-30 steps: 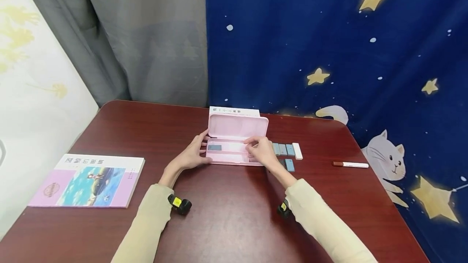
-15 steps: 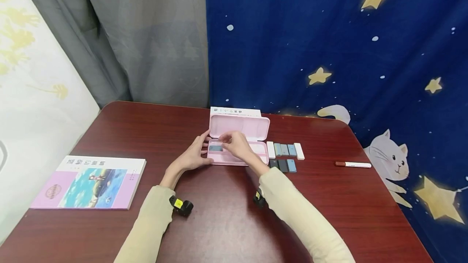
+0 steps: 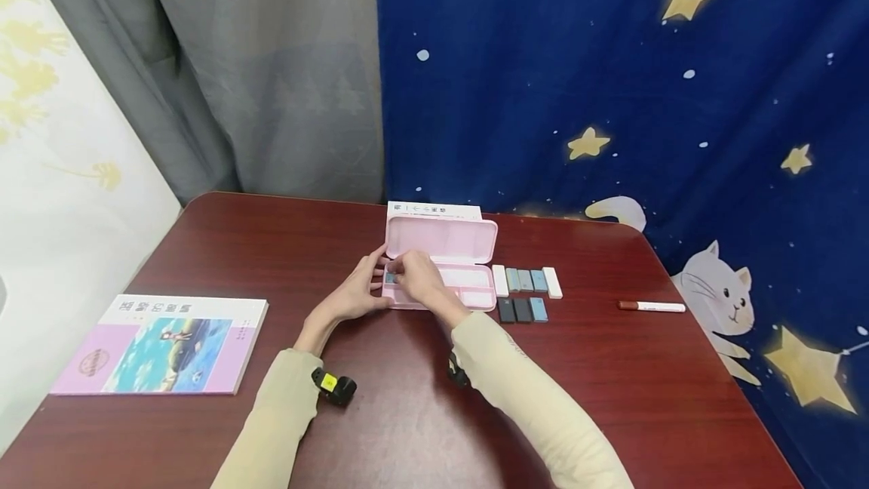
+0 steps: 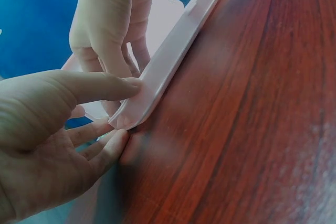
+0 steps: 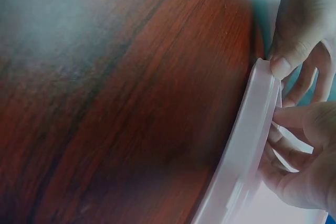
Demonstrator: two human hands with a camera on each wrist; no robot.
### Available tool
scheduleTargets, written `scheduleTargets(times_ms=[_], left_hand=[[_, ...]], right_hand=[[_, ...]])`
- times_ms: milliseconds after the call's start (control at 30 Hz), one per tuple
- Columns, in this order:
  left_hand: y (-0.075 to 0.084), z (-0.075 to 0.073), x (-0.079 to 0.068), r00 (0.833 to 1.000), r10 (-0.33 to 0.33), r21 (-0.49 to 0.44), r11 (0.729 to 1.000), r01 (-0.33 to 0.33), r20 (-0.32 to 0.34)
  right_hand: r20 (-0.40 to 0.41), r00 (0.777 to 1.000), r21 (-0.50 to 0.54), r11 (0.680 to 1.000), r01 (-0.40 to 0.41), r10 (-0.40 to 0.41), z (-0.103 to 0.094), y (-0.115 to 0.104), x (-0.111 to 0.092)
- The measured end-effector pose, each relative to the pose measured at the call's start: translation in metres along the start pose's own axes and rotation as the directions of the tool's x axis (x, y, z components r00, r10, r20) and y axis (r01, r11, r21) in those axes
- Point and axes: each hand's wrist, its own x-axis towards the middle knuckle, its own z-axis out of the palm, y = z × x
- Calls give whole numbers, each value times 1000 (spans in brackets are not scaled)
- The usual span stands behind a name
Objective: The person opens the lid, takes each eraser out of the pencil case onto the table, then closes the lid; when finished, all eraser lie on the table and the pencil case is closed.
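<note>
An open pink pencil case point(image 3: 479, 297) lies at mid-table, its lid point(image 3: 441, 238) tipped back. My left hand point(image 3: 349, 294) grips the case's left end; in the left wrist view its thumb presses the wall point(image 4: 168, 64), with fingers around the corner. My right hand point(image 3: 422, 279) reaches inside, curled fingertips over a blue-grey block point(image 3: 390, 278) at the left end of the back compartment. Whether it pinches that block I cannot tell. Right of the case, small flat blocks point(image 3: 525, 280) in white, grey and blue form one row, with dark and blue blocks point(image 3: 522, 311) in front.
Behind the lid lies a white book or box point(image 3: 434, 209) with printed characters. A book with a picture cover point(image 3: 163, 345) rests at the left. A brown-capped marker point(image 3: 652, 307) lies toward the right edge. Curtains point(image 3: 543, 81) hang along the table's back.
My right hand has moved left across the case, from its right part to the block at the left end, uncovering the blocks on the table. The left hand stays at the case's end.
</note>
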Motion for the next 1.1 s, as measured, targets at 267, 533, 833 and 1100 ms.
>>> scheduleTargets(times_ms=[267,533,833,1100], left_hand=[[3,-2,-1,1000,1,1,1000,-1,-4],[1,0,2,1000,0,2,1000,0,-2],[4,0,0,1000,-9,-4,1000,9,9],[25,-2,-6,1000,-15,3,1000,15,14]], right_hand=[[18,1000,-111,994,2,0,0,-3,5],[3,1000,-97,995,-19,20,-3,-3,5],[-62,998,-9,999,-32,31,-8,3,2],[-124,992,135,991,-12,29,-12,7,0]])
